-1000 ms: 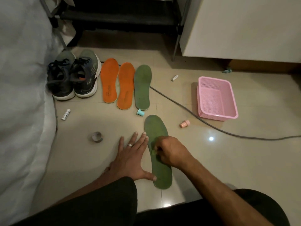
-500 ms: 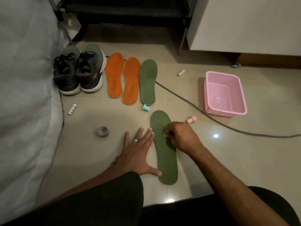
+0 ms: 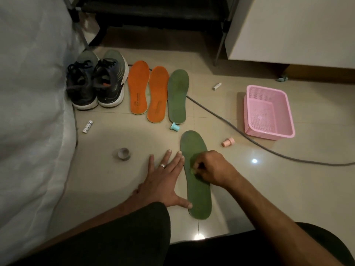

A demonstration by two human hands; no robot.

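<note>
A green insole point(image 3: 198, 196) lies lengthwise on the tiled floor in front of me. My left hand point(image 3: 163, 181) lies flat on the floor beside its left edge, fingers spread, with the thumb tip touching the insole near the heel. My right hand point(image 3: 209, 167) is over the insole's middle, fingers curled and pinching a small green thing point(image 3: 192, 170) against it. A second green insole point(image 3: 177, 96) and two orange insoles point(image 3: 147, 91) lie in a row farther back.
A pair of dark sneakers point(image 3: 97, 81) stands left of the insoles by a white bed edge point(image 3: 34, 112). A pink basket point(image 3: 269, 112) sits right. A grey cable point(image 3: 269, 148), tape roll point(image 3: 123, 153), teal cap point(image 3: 174, 127), pink cap point(image 3: 228, 142) and two small tubes lie about.
My right hand slid up the insole toward the toe, then came back down to the middle. The left hand stayed flat beside it.
</note>
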